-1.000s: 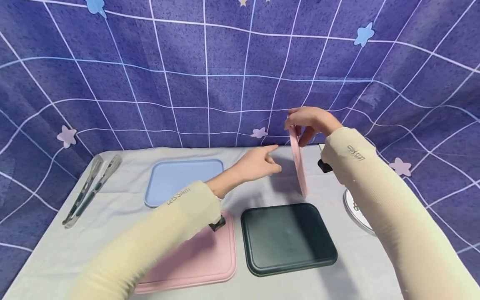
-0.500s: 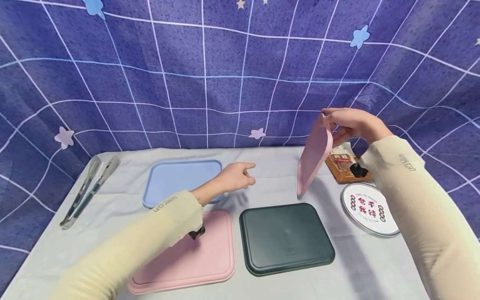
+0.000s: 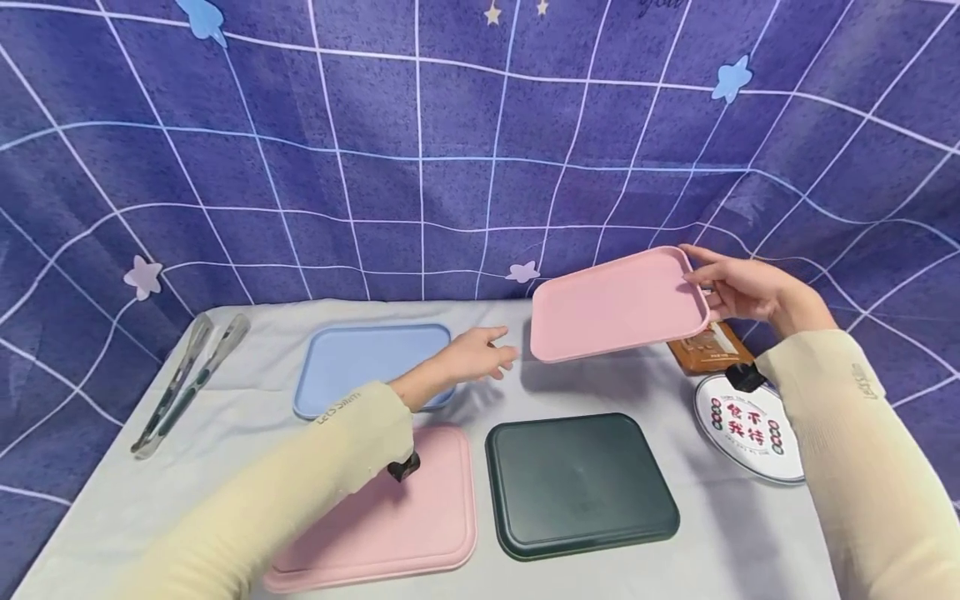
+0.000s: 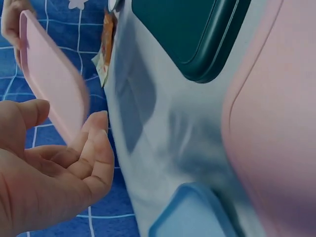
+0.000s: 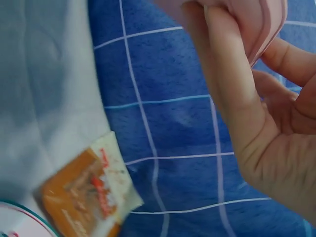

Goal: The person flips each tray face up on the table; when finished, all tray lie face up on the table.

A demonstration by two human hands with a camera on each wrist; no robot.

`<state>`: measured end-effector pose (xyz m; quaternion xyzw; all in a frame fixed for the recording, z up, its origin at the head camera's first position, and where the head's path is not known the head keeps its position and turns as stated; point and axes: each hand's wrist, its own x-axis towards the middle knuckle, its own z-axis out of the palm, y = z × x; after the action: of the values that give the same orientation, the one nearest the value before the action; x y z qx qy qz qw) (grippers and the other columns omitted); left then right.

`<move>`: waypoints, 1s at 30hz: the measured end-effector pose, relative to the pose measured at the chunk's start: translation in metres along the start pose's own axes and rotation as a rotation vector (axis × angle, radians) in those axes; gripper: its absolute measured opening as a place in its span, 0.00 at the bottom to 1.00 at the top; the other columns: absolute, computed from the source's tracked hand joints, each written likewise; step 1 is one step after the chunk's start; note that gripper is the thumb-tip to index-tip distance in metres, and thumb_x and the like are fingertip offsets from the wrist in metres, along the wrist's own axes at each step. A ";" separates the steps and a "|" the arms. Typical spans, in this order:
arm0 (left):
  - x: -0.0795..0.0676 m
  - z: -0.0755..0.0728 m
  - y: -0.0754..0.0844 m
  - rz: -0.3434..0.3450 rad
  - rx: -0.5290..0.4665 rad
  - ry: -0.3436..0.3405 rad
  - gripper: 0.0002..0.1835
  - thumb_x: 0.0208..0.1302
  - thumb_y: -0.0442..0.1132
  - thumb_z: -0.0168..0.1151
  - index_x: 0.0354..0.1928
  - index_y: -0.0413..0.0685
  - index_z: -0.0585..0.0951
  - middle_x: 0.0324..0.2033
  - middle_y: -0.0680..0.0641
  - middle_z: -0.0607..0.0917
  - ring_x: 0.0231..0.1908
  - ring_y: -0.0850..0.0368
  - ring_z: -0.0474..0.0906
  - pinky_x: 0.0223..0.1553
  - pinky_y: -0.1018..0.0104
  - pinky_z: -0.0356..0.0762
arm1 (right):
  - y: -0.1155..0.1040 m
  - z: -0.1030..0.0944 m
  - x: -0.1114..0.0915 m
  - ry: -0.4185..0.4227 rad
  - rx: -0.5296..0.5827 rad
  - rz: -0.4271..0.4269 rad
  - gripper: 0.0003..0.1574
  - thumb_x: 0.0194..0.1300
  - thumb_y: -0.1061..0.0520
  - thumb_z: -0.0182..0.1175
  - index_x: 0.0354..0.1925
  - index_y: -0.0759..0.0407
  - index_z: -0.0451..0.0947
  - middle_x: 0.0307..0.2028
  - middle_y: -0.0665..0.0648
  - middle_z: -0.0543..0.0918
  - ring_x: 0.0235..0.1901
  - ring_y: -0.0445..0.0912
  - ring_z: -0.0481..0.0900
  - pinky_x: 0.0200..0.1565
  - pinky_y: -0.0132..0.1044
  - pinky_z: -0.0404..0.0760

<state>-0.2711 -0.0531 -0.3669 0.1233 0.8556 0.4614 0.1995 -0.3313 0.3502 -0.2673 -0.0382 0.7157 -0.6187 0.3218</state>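
My right hand [image 3: 753,287] grips the right short edge of a small pink tray [image 3: 618,308], held up above the back of the table with its shallow inside tilted toward me. In the right wrist view, fingers lie on one face of the tray [image 5: 264,22] and the thumb on the other. My left hand [image 3: 472,354] hovers left of the tray with loosely bent fingers and nothing in them. The left wrist view has this hand [image 4: 59,168] overlapping the lower part of the raised tray [image 4: 54,74]. Under the left wrist lies a blue tray [image 3: 360,358], partly covered.
A larger pink tray or lid [image 3: 431,517] and a dark green one [image 3: 581,483] lie on the white cloth in front. At right are a round white plate [image 3: 738,425] with red characters and an orange food packet [image 3: 705,352]. Tongs [image 3: 191,379] lie far left.
My right hand has moved right, turning the small pink tray from edge-on and upright to a tilted, face-showing pose. My left hand has drawn back leftward, its pointing finger now relaxed.
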 end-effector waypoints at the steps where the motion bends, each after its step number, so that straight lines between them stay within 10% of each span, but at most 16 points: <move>1: 0.001 0.001 -0.001 -0.014 -0.033 -0.014 0.39 0.74 0.52 0.55 0.79 0.46 0.54 0.52 0.41 0.87 0.49 0.47 0.86 0.52 0.52 0.81 | 0.005 -0.001 0.000 -0.023 0.035 -0.015 0.49 0.80 0.61 0.39 0.78 0.40 0.17 0.40 0.49 0.88 0.34 0.44 0.88 0.37 0.39 0.87; 12: 0.008 0.012 -0.007 0.005 -0.250 -0.003 0.36 0.76 0.42 0.54 0.80 0.48 0.52 0.52 0.38 0.86 0.35 0.59 0.84 0.33 0.68 0.75 | 0.044 0.004 0.019 -0.092 0.219 -0.123 0.48 0.78 0.66 0.42 0.80 0.40 0.27 0.43 0.56 0.86 0.33 0.48 0.89 0.35 0.42 0.88; 21: 0.011 0.010 -0.017 -0.045 -0.370 -0.088 0.44 0.71 0.35 0.59 0.81 0.49 0.46 0.44 0.42 0.90 0.32 0.63 0.82 0.31 0.71 0.71 | 0.055 0.010 0.029 0.037 0.029 -0.039 0.48 0.78 0.61 0.48 0.81 0.45 0.33 0.42 0.53 0.87 0.36 0.46 0.88 0.38 0.41 0.87; 30: 0.007 0.004 -0.028 -0.095 -0.371 -0.151 0.48 0.69 0.36 0.62 0.81 0.56 0.43 0.39 0.48 0.91 0.32 0.62 0.81 0.30 0.72 0.70 | 0.065 0.007 0.028 -0.060 -0.121 0.103 0.57 0.73 0.64 0.53 0.80 0.38 0.28 0.49 0.51 0.79 0.37 0.43 0.84 0.38 0.40 0.86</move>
<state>-0.2760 -0.0629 -0.3939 0.0783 0.7434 0.5907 0.3039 -0.3272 0.3466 -0.3383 -0.0394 0.7428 -0.5555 0.3716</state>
